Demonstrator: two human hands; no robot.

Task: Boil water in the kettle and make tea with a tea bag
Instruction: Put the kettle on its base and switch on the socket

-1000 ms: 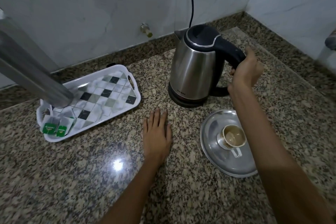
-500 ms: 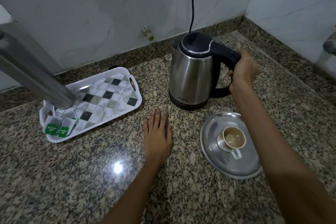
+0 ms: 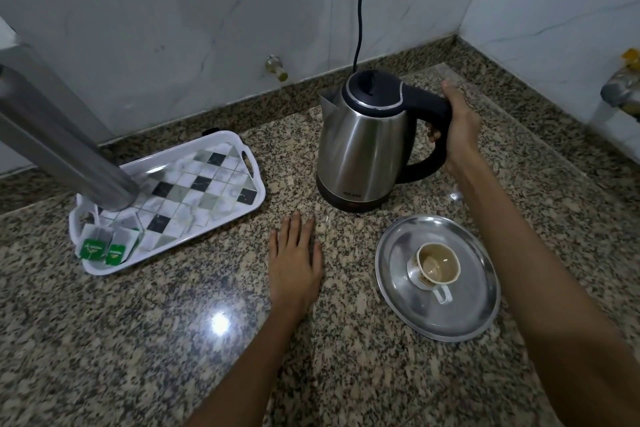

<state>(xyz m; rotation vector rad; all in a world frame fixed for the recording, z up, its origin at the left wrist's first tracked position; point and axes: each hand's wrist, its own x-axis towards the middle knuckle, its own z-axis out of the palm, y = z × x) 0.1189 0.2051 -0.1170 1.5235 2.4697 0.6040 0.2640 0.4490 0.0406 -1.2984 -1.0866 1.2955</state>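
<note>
Head view shows the right hand wrapped around the kettle handle, left hand spread flat on the counter; pouring into the cup likely comes next, needing a steady tilt.

L hand flat, palm down — R hand fingers curled in a grip.

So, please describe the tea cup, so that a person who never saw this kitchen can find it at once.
Find the steel kettle on the granite counter; just in front of it, toward the person, lies a round metal plate. The cup stands on that plate. It is small and white with a patterned outside and a brownish inside, the only cup here.
</note>
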